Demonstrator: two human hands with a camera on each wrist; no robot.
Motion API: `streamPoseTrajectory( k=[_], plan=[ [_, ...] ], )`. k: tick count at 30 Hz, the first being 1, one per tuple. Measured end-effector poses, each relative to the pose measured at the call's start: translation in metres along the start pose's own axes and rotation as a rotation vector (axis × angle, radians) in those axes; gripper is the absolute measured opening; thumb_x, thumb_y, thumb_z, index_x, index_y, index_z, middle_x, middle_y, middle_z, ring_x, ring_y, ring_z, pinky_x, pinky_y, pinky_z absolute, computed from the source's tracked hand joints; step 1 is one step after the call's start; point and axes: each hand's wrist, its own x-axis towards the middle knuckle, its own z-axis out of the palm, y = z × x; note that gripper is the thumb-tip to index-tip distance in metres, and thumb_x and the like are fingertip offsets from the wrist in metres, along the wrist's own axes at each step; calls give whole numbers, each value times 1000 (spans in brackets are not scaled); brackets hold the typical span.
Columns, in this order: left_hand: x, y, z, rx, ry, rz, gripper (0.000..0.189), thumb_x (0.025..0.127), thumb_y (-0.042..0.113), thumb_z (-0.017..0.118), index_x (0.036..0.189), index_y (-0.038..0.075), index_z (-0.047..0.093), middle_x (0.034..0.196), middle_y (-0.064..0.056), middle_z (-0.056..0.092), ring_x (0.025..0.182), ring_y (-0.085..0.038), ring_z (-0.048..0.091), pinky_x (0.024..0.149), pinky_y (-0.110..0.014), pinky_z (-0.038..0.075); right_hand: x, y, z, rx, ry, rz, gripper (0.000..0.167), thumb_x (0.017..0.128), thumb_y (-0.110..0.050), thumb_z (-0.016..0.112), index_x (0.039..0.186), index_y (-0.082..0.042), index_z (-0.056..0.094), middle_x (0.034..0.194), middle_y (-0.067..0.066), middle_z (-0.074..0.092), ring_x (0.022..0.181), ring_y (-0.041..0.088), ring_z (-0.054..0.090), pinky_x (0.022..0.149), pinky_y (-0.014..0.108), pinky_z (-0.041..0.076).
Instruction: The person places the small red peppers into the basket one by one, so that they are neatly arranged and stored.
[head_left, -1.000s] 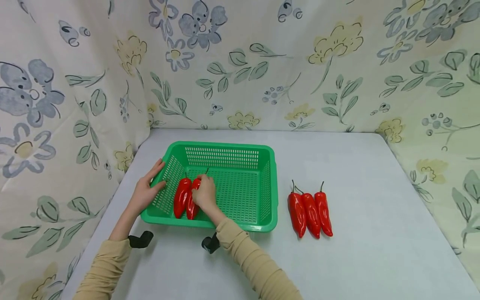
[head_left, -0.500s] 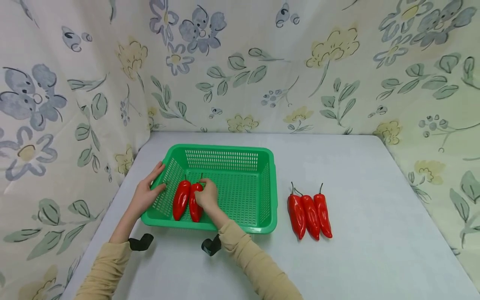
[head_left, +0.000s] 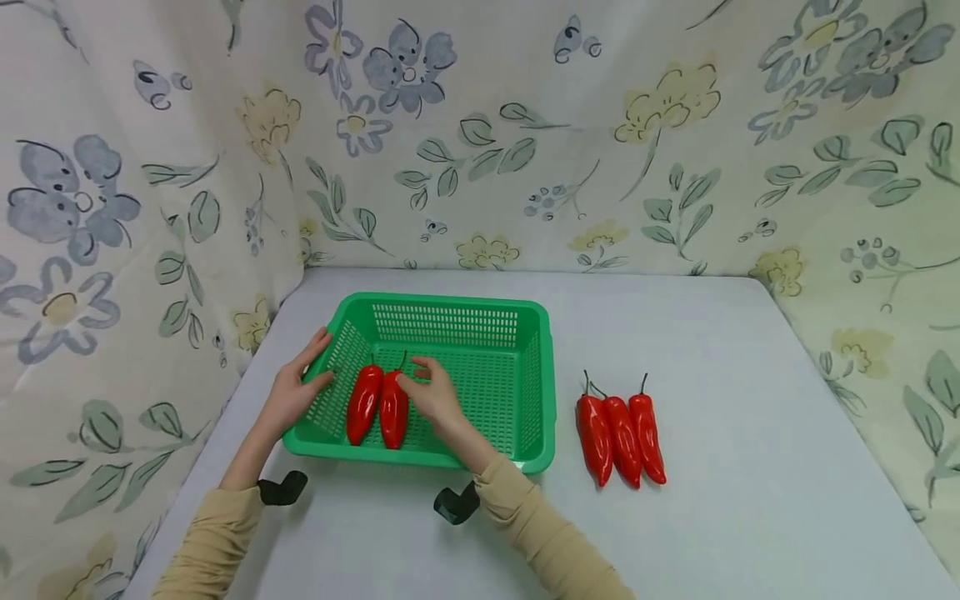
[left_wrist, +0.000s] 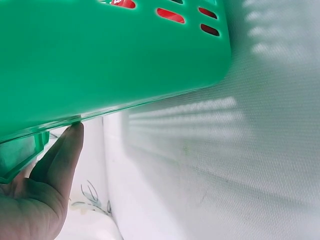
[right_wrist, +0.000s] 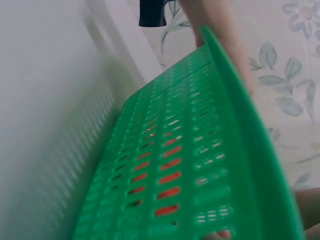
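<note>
A green plastic basket (head_left: 442, 298) with slotted walls stands on the left of the table. Side by side in its left part lie two red peppers, the left pepper (head_left: 364, 404) and the right pepper (head_left: 393, 412), stems pointing away. My left hand (head_left: 291, 393) holds the basket's left rim, thumb on the inner side and fingers outside. In the left wrist view, fingers (left_wrist: 65, 160) reach up to the outer wall. Just right of the right pepper's top, my right hand (head_left: 437, 398) hovers inside the basket, fingers loosely bent around nothing.
Right of the basket, three more red peppers lie together on the white table (head_left: 750, 417): a left one (head_left: 595, 440), a middle one (head_left: 622, 442) and a right one (head_left: 647, 435). Flowered curtains (head_left: 480, 200) hang behind the table and along its sides.
My right hand has let go of the right pepper and drawn back to the right, its fingers loosening. The pepper stays beside the other one. My left hand keeps its place on the rim.
</note>
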Motion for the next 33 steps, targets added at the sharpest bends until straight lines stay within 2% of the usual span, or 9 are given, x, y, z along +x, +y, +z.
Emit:
streamPoseTrajectory(
  k=[4, 10, 12, 19, 21, 27, 33],
  plan=[
    [-1, -1, 1, -8, 0, 11, 63, 93, 3, 54, 149, 12, 30, 159, -6, 17, 146, -36, 15, 110, -64, 23, -11, -4, -10, -7, -64, -22, 51, 93, -28, 58, 138, -11, 45, 138, 19, 48, 122, 32, 52, 96, 43, 49],
    [-1, -2, 1, -9, 1, 14, 62, 92, 2, 55, 149, 9, 30, 159, -9, 18, 145, -39, 16, 109, -65, 23, -29, -17, -30, 14, -144, -71, 49, 93, -31, 58, 139, -18, 45, 136, 9, 51, 124, 29, 51, 99, 45, 46],
    [-2, 2, 0, -1, 0, 9, 62, 92, 2, 54, 149, 8, 30, 159, -10, 17, 145, -39, 15, 109, -65, 23, -35, -22, -38, 5, -159, -97, 49, 94, -31, 58, 139, -19, 44, 136, 8, 51, 124, 29, 51, 99, 47, 46],
    [-7, 31, -4, -17, -7, 24, 59, 91, -6, 51, 145, -6, 30, 156, -22, 17, 142, -47, 14, 107, -68, 21, -49, -34, -63, -18, -166, -189, 50, 95, -28, 56, 142, -19, 41, 138, 9, 50, 126, 31, 51, 101, 49, 44],
    [-7, 28, -4, -19, -7, 25, 59, 91, -5, 51, 146, -4, 30, 156, -21, 17, 142, -46, 14, 107, -68, 21, -53, -36, -69, -17, -162, -204, 50, 95, -27, 56, 142, -18, 41, 138, 10, 50, 127, 32, 50, 102, 49, 44],
    [-1, 4, -3, -7, -4, 20, 60, 93, 1, 52, 149, 5, 29, 159, -12, 16, 145, -39, 13, 109, -66, 21, -59, -37, -84, -8, -122, -211, 50, 94, -24, 58, 141, -19, 42, 137, 8, 52, 127, 30, 51, 102, 49, 43],
    [2, -4, -2, -12, 0, 10, 61, 93, 3, 53, 149, 9, 30, 159, -6, 16, 146, -35, 12, 111, -64, 20, -61, -36, -103, -13, -86, -228, 48, 95, -21, 56, 141, -19, 42, 138, 9, 52, 127, 29, 50, 103, 49, 43]
  ],
)
